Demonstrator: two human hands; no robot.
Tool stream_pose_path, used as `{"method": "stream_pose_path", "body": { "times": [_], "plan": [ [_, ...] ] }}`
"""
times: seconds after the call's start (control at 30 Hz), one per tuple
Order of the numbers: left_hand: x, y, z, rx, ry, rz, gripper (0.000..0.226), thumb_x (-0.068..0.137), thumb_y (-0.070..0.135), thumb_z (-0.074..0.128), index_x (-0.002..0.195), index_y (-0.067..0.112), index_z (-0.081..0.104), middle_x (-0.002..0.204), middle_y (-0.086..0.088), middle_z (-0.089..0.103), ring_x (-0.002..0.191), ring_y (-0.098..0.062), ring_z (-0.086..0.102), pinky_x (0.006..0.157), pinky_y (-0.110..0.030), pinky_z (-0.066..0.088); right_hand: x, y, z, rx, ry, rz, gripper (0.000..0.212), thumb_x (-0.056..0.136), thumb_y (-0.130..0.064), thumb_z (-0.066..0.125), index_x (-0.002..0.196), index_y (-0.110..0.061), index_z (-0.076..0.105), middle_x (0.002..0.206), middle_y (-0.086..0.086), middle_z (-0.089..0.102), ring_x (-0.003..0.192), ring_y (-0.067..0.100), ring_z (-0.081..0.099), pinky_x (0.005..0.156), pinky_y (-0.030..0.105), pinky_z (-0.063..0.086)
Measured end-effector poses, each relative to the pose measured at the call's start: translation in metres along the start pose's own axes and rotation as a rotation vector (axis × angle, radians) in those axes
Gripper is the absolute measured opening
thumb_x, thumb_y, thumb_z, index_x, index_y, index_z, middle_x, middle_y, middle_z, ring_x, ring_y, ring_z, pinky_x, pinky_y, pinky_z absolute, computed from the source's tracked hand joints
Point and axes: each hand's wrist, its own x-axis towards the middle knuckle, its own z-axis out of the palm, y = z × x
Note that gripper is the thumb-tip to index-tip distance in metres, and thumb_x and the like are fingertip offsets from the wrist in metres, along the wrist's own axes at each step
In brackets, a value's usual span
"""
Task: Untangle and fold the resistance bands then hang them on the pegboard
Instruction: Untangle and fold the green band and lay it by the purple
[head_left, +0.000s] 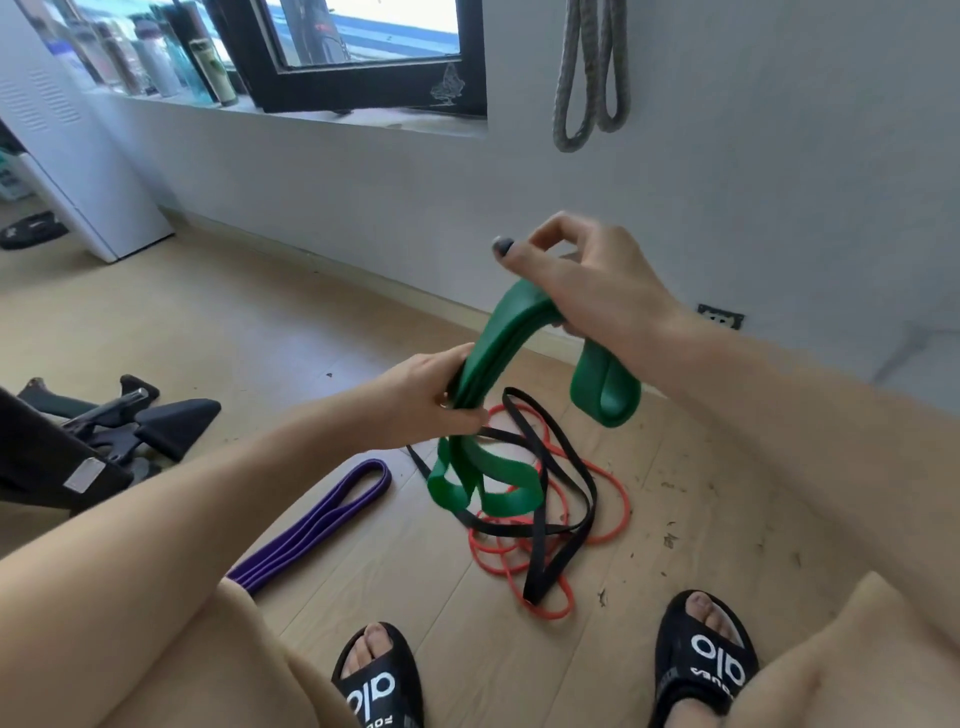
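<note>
1. The left hand (415, 397) has its fingers curled tight round the green band (493, 353), gripping several layers of it bunched together at the lower end of an arch.
2. The right hand (587, 280) holds the same green band higher up and to the right; the lower fingers and palm clamp the band, while the thumb and forefinger stand raised above it, holding nothing.
3. Between the two hands the green band runs as a thick, layered arc, held in the air above the floor.
4. Past the right hand a short folded loop of the green band (605, 387) hangs down; below the left hand more green loops dangle over the pile on the floor.
5. On the wooden floor (260, 322) under the hands lie a black band (558, 525) and a red band (587, 530), crossing over one another in a tangle.
6. To the left of that tangle, apart from it, a purple band (322, 519) lies folded into a long flat strip on the floor.
7. A grey band (589, 73) hangs in loops on the wall at upper right.
8. Two feet in black slippers (701, 660) stand at the bottom edge, near the red band's closest loops.
9. Bottles (156, 52) line the window sill at upper left, and black equipment (130, 421) lies on the floor at left.
</note>
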Motion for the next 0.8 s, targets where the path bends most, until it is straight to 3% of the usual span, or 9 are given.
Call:
{"method": "stream_pose_path", "body": {
  "times": [0.17, 0.23, 0.33, 0.43, 0.6, 0.7, 0.8],
  "plan": [
    [0.000, -0.016, 0.002, 0.037, -0.029, -0.071, 0.027, 0.080, 0.046, 0.071, 0.097, 0.037, 0.052, 0.094, 0.002, 0.067, 0.091, -0.022, 0.068, 0.087, -0.047, 0.058, 0.009, 0.004, -0.018, 0.120, 0.152, 0.064, 0.033, 0.087, -0.047, 0.076, 0.083, -0.015, 0.065, 0.049, -0.011, 0.053, 0.043, 0.007, 0.049, 0.047, 0.023, 0.039],
    [0.000, -0.021, 0.004, 0.050, -0.049, -0.092, 0.028, 0.085, 0.043, 0.075, 0.100, 0.033, 0.053, 0.091, 0.005, 0.067, 0.087, -0.016, 0.068, 0.081, -0.037, 0.057, 0.012, 0.006, -0.025, 0.196, 0.195, 0.088, 0.031, 0.086, -0.039, 0.079, 0.078, -0.015, 0.061, 0.052, -0.006, 0.049, 0.041, 0.010, 0.044, 0.043, 0.025, 0.034],
    [-0.004, -0.029, 0.002, 0.059, -0.049, -0.133, 0.027, 0.089, 0.039, 0.076, 0.088, 0.039, 0.049, 0.081, 0.013, 0.060, 0.072, -0.004, 0.060, 0.067, -0.017, 0.044, 0.017, 0.008, -0.036, 0.296, 0.250, 0.113, 0.034, 0.084, -0.034, 0.081, 0.070, -0.018, 0.055, 0.050, -0.004, 0.047, 0.041, 0.013, 0.040, 0.042, 0.027, 0.029],
    [-0.006, -0.037, 0.001, 0.115, -0.040, -0.170, 0.034, 0.087, 0.041, 0.079, 0.079, 0.034, 0.046, 0.072, 0.012, 0.054, 0.060, -0.003, 0.048, 0.056, -0.012, 0.038, 0.019, 0.017, -0.043, 0.316, 0.243, 0.134, 0.036, 0.084, -0.037, 0.081, 0.069, -0.021, 0.052, 0.049, -0.003, 0.046, 0.041, 0.014, 0.037, 0.043, 0.027, 0.029],
    [-0.021, -0.052, -0.008, 0.104, 0.003, -0.169, 0.031, 0.087, 0.044, 0.077, 0.081, 0.024, 0.055, 0.068, 0.011, 0.055, 0.056, -0.001, 0.051, 0.057, -0.015, 0.039, 0.017, 0.041, -0.051, 0.087, 0.084, 0.157, 0.042, 0.083, -0.053, 0.078, 0.084, -0.015, 0.060, 0.060, 0.004, 0.052, 0.047, 0.014, 0.040, 0.049, 0.030, 0.032],
    [-0.030, -0.065, -0.016, 0.158, 0.051, -0.169, 0.041, 0.079, 0.059, 0.076, 0.077, 0.023, 0.056, 0.066, 0.004, 0.059, 0.058, -0.014, 0.053, 0.056, -0.030, 0.043, 0.012, 0.047, -0.052, -0.099, -0.131, 0.170, 0.051, 0.077, -0.061, 0.077, 0.101, -0.017, 0.065, 0.071, 0.006, 0.058, 0.057, 0.014, 0.045, 0.055, 0.028, 0.036],
    [-0.043, -0.073, -0.021, 0.326, 0.041, -0.167, 0.041, 0.076, 0.058, 0.081, 0.070, 0.029, 0.052, 0.060, 0.008, 0.056, 0.053, -0.007, 0.051, 0.051, -0.020, 0.038, 0.009, 0.049, -0.043, -0.285, -0.321, 0.144, 0.048, 0.069, -0.063, 0.078, 0.102, -0.030, 0.067, 0.081, -0.001, 0.069, 0.067, 0.014, 0.055, 0.063, 0.030, 0.039]
  ]
}}
